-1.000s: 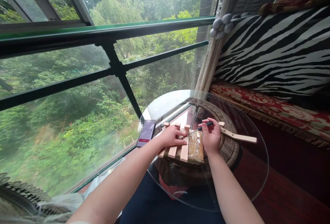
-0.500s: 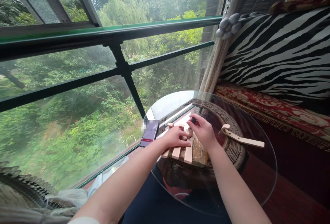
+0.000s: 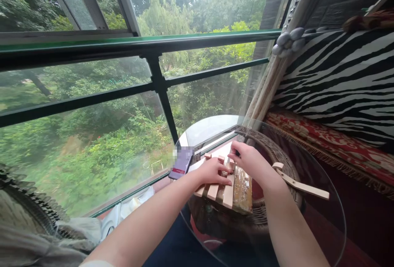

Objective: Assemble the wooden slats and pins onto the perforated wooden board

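My left hand point(image 3: 213, 172) rests over several pale wooden slats point(image 3: 228, 197), its fingers spread and pressing on the rightmost one. The slats lie side by side across a brown, glossy board point(image 3: 243, 195). Just above the far end of the rightmost slat, my right hand point(image 3: 245, 155) is closed in a pinch. Between its fingers is a small black-handled tool point(image 3: 237, 152), mostly hidden by the hand. Its tip cannot be made out.
Everything lies on a round glass tabletop point(image 3: 341, 217) over a wicker base point(image 3: 287, 168). A phone point(image 3: 181, 163) lies by the window side. To the right is a curved wooden piece point(image 3: 303, 183). A green window rail point(image 3: 138, 44) runs beyond the table.
The view has shifted, so things sit lower and farther right. My right hand has turned over the tool, hiding more of its black handle. My left hand stays on the slats.
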Demonstrator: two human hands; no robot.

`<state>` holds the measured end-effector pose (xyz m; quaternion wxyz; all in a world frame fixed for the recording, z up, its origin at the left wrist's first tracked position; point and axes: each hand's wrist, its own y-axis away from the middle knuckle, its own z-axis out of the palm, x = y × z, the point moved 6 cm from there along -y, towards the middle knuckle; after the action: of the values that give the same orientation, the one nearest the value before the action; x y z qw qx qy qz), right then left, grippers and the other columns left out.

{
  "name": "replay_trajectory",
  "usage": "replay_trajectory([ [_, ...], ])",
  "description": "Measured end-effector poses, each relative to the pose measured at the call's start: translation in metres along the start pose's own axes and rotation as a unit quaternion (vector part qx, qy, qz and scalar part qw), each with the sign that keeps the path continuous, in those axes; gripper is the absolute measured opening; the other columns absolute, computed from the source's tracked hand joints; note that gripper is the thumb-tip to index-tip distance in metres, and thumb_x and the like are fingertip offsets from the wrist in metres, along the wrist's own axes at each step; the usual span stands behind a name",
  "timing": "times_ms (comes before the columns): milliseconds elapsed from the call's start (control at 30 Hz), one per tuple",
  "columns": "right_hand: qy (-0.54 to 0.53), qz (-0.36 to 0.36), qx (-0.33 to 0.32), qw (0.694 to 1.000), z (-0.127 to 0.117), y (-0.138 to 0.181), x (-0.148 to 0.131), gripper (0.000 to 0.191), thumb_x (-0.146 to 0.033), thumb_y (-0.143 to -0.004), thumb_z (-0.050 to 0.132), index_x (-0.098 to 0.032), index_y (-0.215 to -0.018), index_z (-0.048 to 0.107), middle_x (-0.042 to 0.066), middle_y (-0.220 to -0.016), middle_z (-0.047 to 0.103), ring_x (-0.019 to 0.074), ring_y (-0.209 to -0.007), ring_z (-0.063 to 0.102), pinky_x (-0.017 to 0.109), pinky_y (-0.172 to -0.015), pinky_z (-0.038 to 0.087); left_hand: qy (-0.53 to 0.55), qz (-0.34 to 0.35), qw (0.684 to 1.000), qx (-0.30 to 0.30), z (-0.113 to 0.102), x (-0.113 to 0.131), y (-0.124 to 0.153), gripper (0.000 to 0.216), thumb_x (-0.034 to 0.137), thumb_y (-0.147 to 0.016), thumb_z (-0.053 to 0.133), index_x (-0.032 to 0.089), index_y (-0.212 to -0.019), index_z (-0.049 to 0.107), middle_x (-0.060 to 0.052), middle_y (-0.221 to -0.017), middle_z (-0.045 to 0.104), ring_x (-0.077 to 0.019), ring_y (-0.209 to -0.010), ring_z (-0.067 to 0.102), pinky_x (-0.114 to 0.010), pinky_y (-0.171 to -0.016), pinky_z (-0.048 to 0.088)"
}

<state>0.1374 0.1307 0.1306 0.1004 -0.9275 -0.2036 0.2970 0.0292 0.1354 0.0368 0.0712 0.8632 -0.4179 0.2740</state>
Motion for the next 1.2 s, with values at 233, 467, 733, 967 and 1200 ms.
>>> replay_trajectory([
  [233, -0.021, 0.011, -0.010, 1.000, -0.001, 0.003, -0.006, 0.017, -0.021, -0.075, 0.055, -0.023, -0.066, 0.041, -0.002, -0.062, 0.051, 0.0136, -0.057, 0.044, 0.025, -0.054, 0.032, -0.003, -0.006, 1.000, -0.002, 0.001, -0.001, 0.000, 0.040, 0.054, -0.070, 0.067, 0.021, -0.092, 0.073, -0.004, -0.087, 0.064, -0.0183, -0.087, 0.054, -0.027, -0.076, 0.039],
  [467, -0.007, 0.008, -0.018, 1.000, -0.002, 0.003, -0.003, 0.016, -0.023, -0.078, 0.053, -0.022, -0.068, 0.041, -0.002, -0.064, 0.051, 0.0131, -0.058, 0.044, 0.025, -0.056, 0.032, -0.014, -0.006, 1.000, 0.006, -0.001, 0.001, 0.000, 0.039, 0.054, -0.069, 0.067, 0.020, -0.088, 0.073, -0.002, -0.078, 0.061, -0.0158, -0.079, 0.053, -0.025, -0.069, 0.036],
  [733, 0.012, 0.000, -0.043, 0.999, 0.000, 0.006, -0.008, 0.016, -0.021, -0.082, 0.049, -0.021, -0.069, 0.038, -0.002, -0.067, 0.050, 0.0124, -0.060, 0.044, 0.024, -0.057, 0.031, -0.004, 0.013, 1.000, 0.017, 0.001, 0.000, -0.001, 0.038, 0.054, -0.070, 0.067, 0.020, -0.086, 0.073, -0.002, -0.080, 0.061, -0.0154, -0.080, 0.051, -0.025, -0.072, 0.036],
  [967, 0.028, 0.003, -0.034, 0.999, -0.001, 0.006, -0.014, 0.019, -0.019, -0.082, 0.046, -0.021, -0.066, 0.035, -0.002, -0.065, 0.047, 0.0117, -0.059, 0.040, 0.023, -0.056, 0.029, -0.009, -0.001, 1.000, 0.002, 0.004, -0.003, -0.002, 0.038, 0.055, -0.069, 0.066, 0.022, -0.087, 0.073, -0.002, -0.074, 0.058, -0.0168, -0.080, 0.051, -0.026, -0.071, 0.036],
  [1200, 0.014, -0.027, -0.035, 0.999, 0.000, 0.007, -0.015, 0.020, -0.016, -0.080, 0.045, -0.021, -0.064, 0.035, -0.002, -0.063, 0.045, 0.0110, -0.058, 0.038, 0.022, -0.055, 0.027, -0.016, 0.018, 1.000, 0.005, 0.003, -0.001, -0.003, 0.038, 0.056, -0.071, 0.064, 0.020, -0.083, 0.072, -0.002, -0.072, 0.057, -0.0162, -0.076, 0.050, -0.026, -0.069, 0.036],
])
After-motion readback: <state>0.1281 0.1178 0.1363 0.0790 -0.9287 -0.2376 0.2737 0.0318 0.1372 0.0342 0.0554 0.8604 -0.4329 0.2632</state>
